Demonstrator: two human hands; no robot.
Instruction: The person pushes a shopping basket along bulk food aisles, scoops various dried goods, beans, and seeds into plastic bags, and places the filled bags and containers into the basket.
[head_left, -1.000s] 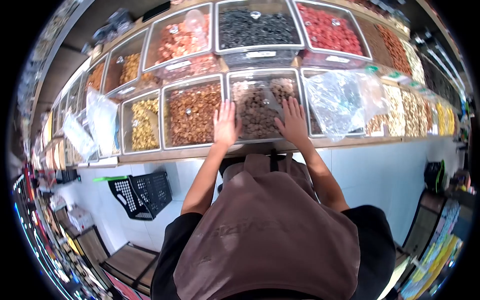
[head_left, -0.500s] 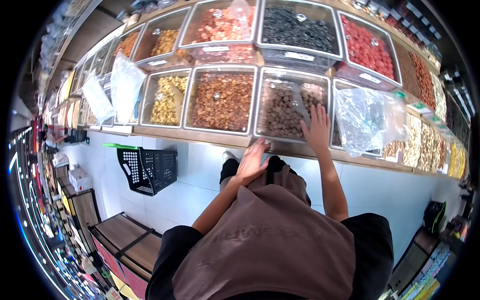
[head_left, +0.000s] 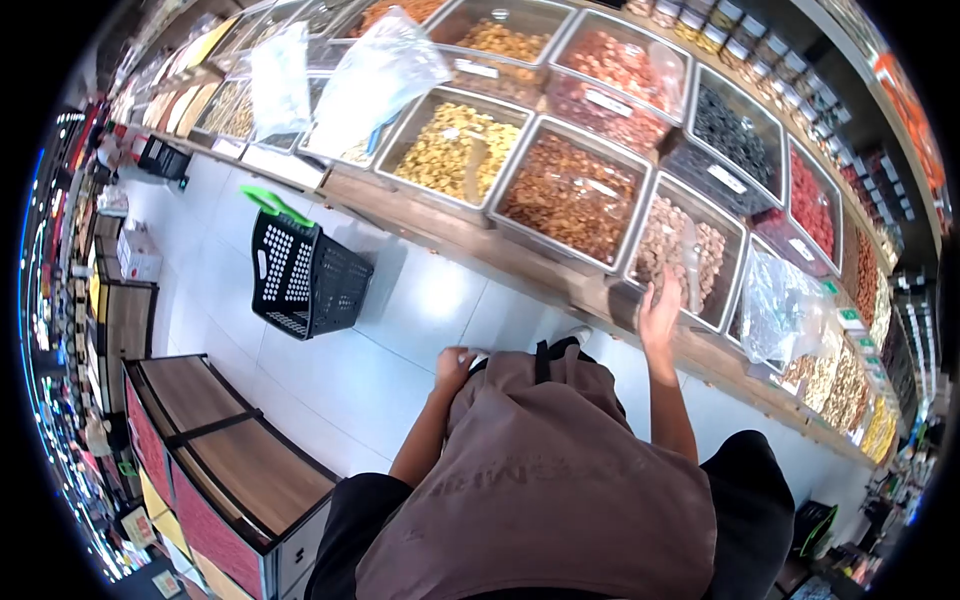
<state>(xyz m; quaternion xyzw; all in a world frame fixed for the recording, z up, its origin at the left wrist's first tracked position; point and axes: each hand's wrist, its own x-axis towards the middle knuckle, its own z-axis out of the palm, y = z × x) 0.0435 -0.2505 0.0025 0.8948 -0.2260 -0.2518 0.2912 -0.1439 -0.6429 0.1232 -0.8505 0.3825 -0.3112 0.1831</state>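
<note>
My right hand (head_left: 660,308) is over the near edge of a clear-lidded bin of brownish, round dried pieces (head_left: 672,243). Its fingers are slightly bent and apart, with nothing visible in them. A pale scoop (head_left: 690,262) lies along that bin, just beyond my fingertips. Low in front of my body, by the grey-brown apron (head_left: 540,440), my left hand (head_left: 453,368) has its fingers curled. Something small and whitish shows at its fingertips, but I cannot tell whether the hand holds it.
Bins of amber-brown dried fruit (head_left: 575,195) and yellow dried pieces (head_left: 458,150) stand to the left. Plastic bags (head_left: 375,75) hang over bins, another bag (head_left: 785,305) at right. A black shopping basket (head_left: 310,275) with green handle stands on the floor. A wooden-topped stand (head_left: 235,440) is lower left.
The view has turned, so the bins now slant down to the right. My right hand has drawn back from the bin's lid to its front edge. My left hand has left the counter edge.
</note>
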